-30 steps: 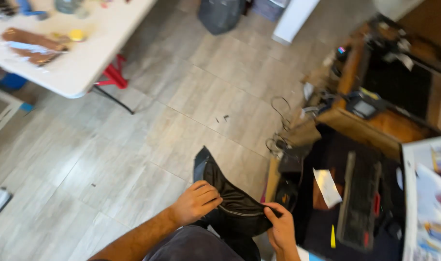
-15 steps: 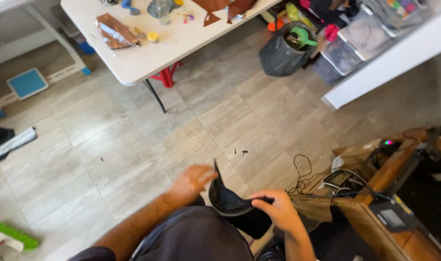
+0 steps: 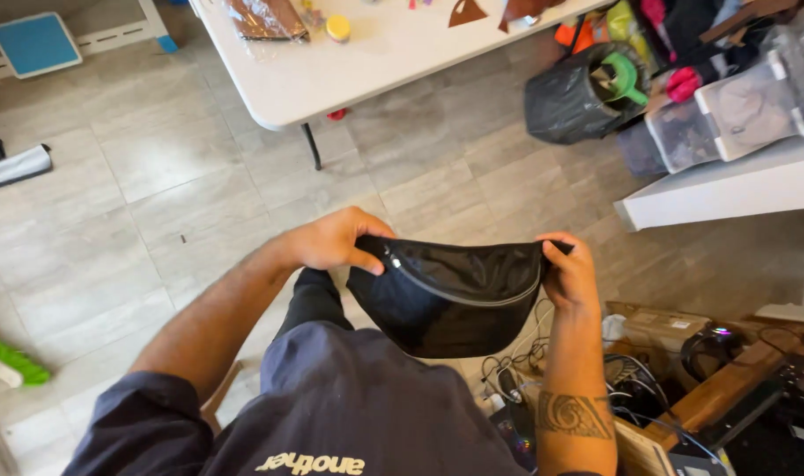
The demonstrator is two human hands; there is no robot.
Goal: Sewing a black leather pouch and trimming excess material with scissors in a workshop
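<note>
Pouch: a black pouch of slick, faintly shiny fabric, half-moon in shape, flat top edge and rounded belly, held up in the air between both hands over the person's lap.
Zip: a thin zip line curves across the pouch's face from the upper left corner toward the right end.
Left hand: the left hand pinches the pouch's left corner, thumb on the near face, fingers curled over the top edge, closed tight on the fabric.
Right hand: the right hand grips the right end, fingers folded over the top and wrapped on the cloth; a dark patterned tattoo shows on that forearm.
Clothing: a dark navy shirt, soft and matte, fills the bottom of the view, dark trousers below the pouch.
Floor: pale grey floor of long plank-like tiles with a wood-grain look, right under the pouch.
Table: a white table with rounded corner and thin black leg, well beyond the hands, carrying brown leather scraps and a small yellow round thing.
Bag: a crinkled black bag on the floor by the table, glossy, a green hoop at its mouth.
Bin: a clear plastic bin on a white shelf at right.
Cables: tangled cables and a wooden board low at right, just beside the right forearm.
</note>
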